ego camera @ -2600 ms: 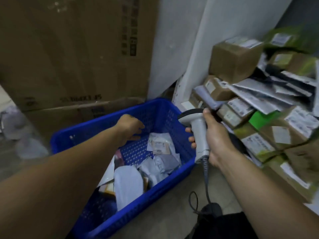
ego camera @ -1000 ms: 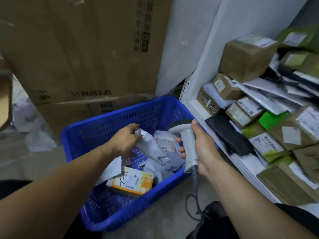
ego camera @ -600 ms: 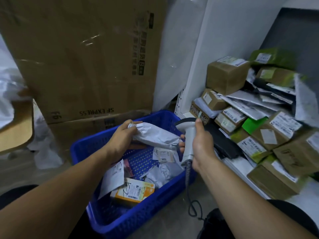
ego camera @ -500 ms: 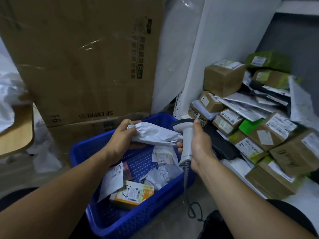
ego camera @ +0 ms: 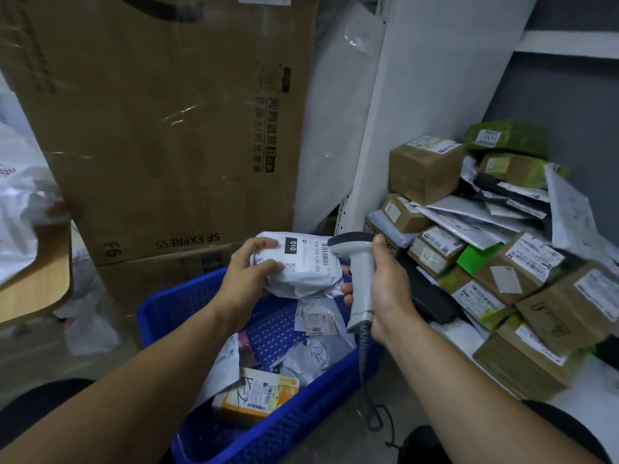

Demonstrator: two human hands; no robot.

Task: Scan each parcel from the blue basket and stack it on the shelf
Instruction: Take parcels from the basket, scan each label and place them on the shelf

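**A:** Where is the parcel to be found?

**B:** A white soft parcel (ego camera: 301, 276) is held above the far part of the blue basket (ego camera: 160, 309), with its label turned up. A barcode and the number 010 can be read on it. It is gripped at its left end by the left hand (ego camera: 248, 279), whose fingers are curled round that end.

**A:** And the scanner?

**B:** The grey scanner (ego camera: 360, 279) is clasped round its handle by the right hand (ego camera: 390, 289), with the thumb laid up near the head. The head is pointed to the left, just beside the right end of the label (whether the parcel is touched by it cannot be told). The coiled cable (ego camera: 363, 373) is seen hanging down to the floor.

**A:** What is seen in the basket?

**B:** Several grey and white bags are lying in it, and an orange box (ego camera: 258, 393) with a printed label is seen at the near side.

**A:** And the shelf?

**B:** The white shelf (ego camera: 596, 386), at the right, is loaded with parcels — a brown box (ego camera: 423, 169) at the far left, a green packet (ego camera: 509, 137) on top at the far side, and a black flat bag (ego camera: 428, 296) near the scanner. Behind the basket a large cardboard carton (ego camera: 167, 128) is seen.
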